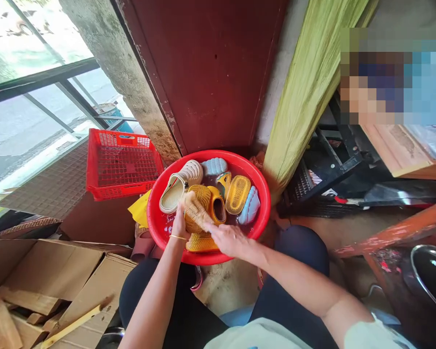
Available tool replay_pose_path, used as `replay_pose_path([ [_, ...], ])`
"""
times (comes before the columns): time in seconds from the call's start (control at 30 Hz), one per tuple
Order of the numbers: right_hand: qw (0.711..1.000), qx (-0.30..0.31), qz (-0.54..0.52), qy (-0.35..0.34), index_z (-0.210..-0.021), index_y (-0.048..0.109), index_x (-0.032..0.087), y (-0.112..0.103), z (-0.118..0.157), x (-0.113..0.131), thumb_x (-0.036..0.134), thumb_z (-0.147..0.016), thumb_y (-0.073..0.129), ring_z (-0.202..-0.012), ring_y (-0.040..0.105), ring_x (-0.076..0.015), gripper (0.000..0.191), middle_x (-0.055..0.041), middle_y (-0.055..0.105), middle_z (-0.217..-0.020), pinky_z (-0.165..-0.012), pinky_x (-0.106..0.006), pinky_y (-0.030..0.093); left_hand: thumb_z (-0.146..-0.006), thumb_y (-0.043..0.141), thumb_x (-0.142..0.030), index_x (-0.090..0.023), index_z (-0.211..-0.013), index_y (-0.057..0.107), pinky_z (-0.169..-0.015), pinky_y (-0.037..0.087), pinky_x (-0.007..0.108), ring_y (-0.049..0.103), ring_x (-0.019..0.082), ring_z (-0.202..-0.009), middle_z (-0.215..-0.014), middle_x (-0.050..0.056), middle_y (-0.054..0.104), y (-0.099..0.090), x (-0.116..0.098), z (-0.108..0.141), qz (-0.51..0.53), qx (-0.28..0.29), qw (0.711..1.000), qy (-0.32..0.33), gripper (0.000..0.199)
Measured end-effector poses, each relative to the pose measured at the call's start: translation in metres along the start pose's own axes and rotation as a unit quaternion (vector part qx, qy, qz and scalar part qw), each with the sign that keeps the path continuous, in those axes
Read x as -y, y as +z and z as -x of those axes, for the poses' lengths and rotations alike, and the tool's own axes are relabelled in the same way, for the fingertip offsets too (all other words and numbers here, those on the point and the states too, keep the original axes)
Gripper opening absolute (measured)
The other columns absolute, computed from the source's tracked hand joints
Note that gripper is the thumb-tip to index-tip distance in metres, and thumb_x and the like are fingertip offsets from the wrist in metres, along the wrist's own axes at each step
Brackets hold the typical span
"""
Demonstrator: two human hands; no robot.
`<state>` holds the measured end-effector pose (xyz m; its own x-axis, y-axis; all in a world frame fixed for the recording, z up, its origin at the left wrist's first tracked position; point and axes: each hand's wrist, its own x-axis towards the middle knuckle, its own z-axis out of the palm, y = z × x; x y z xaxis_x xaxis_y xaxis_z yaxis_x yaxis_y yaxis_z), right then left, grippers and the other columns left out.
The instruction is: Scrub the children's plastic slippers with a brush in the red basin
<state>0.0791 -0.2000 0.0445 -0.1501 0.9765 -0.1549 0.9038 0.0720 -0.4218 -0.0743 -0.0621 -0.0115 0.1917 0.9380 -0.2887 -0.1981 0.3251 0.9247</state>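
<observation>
My left hand (180,222) is closed round a tan, ridged shoe (196,211), which looks turned sole up over the basin. At the shoe's lower right end, my right hand (229,238) has its fingers curled together; what they hold is hidden and slightly blurred. Beneath both hands stands a red basin (266,203) with dark water. In it lie a cream clog (174,191), a mustard clog (218,206), a yellow sole-up shoe (238,194) and a yellow patterned shoe (202,242). Two pale blue shoes, one at the back (215,166) and one at the right (250,206), lie there too.
Left of the basin sits a red plastic crate (125,165). Nearer me are cardboard boxes (54,266) with wood pieces. A dark red door (210,72) and a yellow-green curtain (301,97) stand behind. At right are a black metal frame (334,165) and a pot (434,271).
</observation>
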Motion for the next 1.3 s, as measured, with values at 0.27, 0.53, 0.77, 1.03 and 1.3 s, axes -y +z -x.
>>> replay_pose_path([
  [0.27, 0.991, -0.021, 0.010, 0.129, -0.164, 0.031, 0.030, -0.017, -0.029, -0.048, 0.026, -0.106, 0.035, -0.106, 0.074, -0.0246, 0.058, -0.0111, 0.077, -0.118, -0.092, -0.035, 0.055, -0.067, 0.086, -0.045, -0.020, -0.125, 0.063, -0.083, 0.058, 0.035, 0.072, 0.023, -0.088, -0.101, 0.005, 0.075, 0.002, 0.003, 0.007, -0.092, 0.050, 0.992, 0.076, 0.067],
  [0.53, 0.986, -0.116, -0.035, 0.113, -0.166, 0.025, 0.025, -0.024, -0.021, -0.056, 0.030, -0.108, 0.033, -0.114, 0.071, -0.0241, 0.059, -0.0116, 0.071, -0.133, -0.097, -0.035, 0.053, -0.087, 0.061, -0.030, -0.025, -0.137, 0.060, -0.095, 0.054, 0.041, 0.069, 0.032, -0.114, -0.126, 0.013, 0.072, -0.016, 0.012, 0.016, -0.518, 0.067, 0.802, 0.290, 0.051],
  [0.77, 0.983, -0.069, 0.005, 0.171, -0.163, 0.036, 0.024, -0.032, -0.010, -0.070, 0.026, -0.106, 0.035, -0.111, 0.072, -0.0264, 0.056, -0.0129, 0.075, -0.124, -0.097, -0.037, 0.054, -0.084, 0.062, -0.025, -0.024, -0.142, 0.061, -0.112, 0.042, 0.054, 0.057, 0.037, -0.132, -0.130, 0.016, 0.070, -0.002, 0.033, 0.019, -0.648, 0.159, 0.649, 0.365, 0.057],
  [1.03, 0.985, -0.018, 0.006, 0.171, -0.167, 0.023, 0.020, -0.016, -0.006, -0.047, 0.023, -0.104, 0.035, -0.106, 0.074, -0.0253, 0.064, -0.0138, 0.079, -0.112, -0.091, -0.033, 0.055, -0.092, 0.050, -0.023, -0.022, -0.140, 0.061, -0.106, 0.048, 0.052, 0.062, 0.033, -0.124, -0.124, 0.016, 0.072, 0.001, 0.047, 0.012, -0.555, 0.165, 0.743, 0.335, 0.050],
  [1.3, 0.986, 0.022, 0.081, 0.144, -0.167, 0.020, 0.024, 0.000, 0.021, -0.032, 0.023, -0.104, 0.033, -0.097, 0.076, -0.0319, 0.065, -0.0192, 0.075, -0.113, -0.083, -0.041, 0.058, -0.090, 0.054, -0.026, -0.023, -0.134, 0.064, -0.100, 0.052, 0.046, 0.066, 0.031, -0.115, -0.119, 0.013, 0.074, -0.006, 0.047, 0.002, -0.533, 0.152, 0.770, 0.315, 0.045],
])
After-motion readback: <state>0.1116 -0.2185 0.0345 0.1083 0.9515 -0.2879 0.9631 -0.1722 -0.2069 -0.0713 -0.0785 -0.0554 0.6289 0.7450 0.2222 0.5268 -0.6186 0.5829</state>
